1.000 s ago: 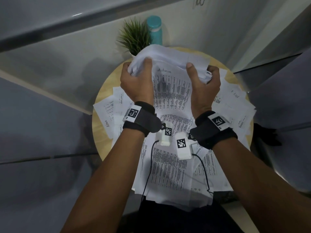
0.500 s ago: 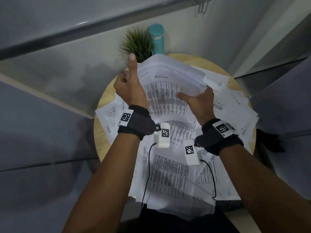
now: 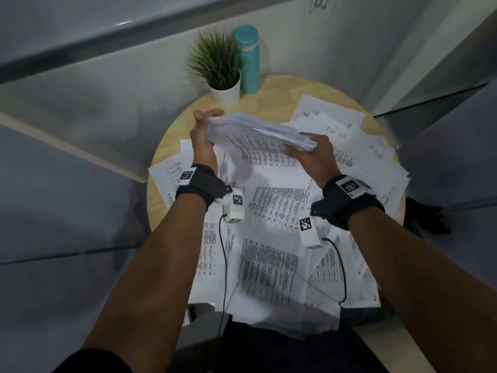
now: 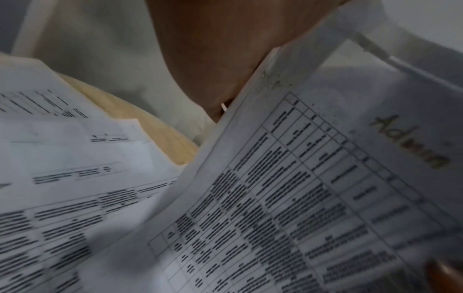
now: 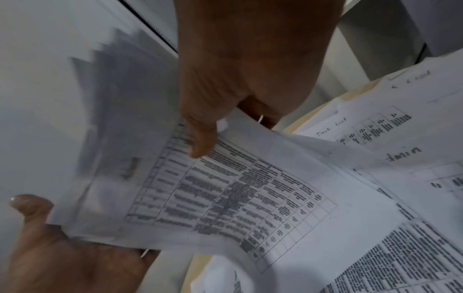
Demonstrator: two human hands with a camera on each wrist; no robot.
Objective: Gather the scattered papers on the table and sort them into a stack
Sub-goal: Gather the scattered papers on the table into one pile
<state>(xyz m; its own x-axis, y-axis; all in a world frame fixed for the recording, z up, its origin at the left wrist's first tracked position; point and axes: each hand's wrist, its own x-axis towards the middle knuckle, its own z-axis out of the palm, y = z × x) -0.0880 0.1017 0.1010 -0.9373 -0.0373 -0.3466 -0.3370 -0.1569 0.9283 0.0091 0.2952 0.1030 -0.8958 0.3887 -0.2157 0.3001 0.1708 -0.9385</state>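
Note:
A thick bundle of printed papers [image 3: 258, 133] hangs tilted above the round wooden table [image 3: 279, 90]. My right hand [image 3: 306, 154] grips its right end, thumb [image 5: 203, 138] on the top sheet and fingers underneath. My left hand [image 3: 204, 133] lies with straight fingers flat against the bundle's left edge. In the left wrist view the top sheet [image 4: 325, 178] shows a printed grid and a handwritten word. Many loose sheets [image 3: 269, 211] lie scattered over the table below, overlapping at odd angles.
A small potted plant [image 3: 220, 65] and a teal bottle [image 3: 248, 57] stand at the table's far edge by the wall. Sheets hang over the near edge [image 3: 269, 305] and the right edge [image 3: 390, 179]. Bare wood shows at the far left [image 3: 172, 146].
The bundle has come down from upright to a flatter tilt. My left hand let go of its top corner and moved to its left edge. My right hand shifted to the right end.

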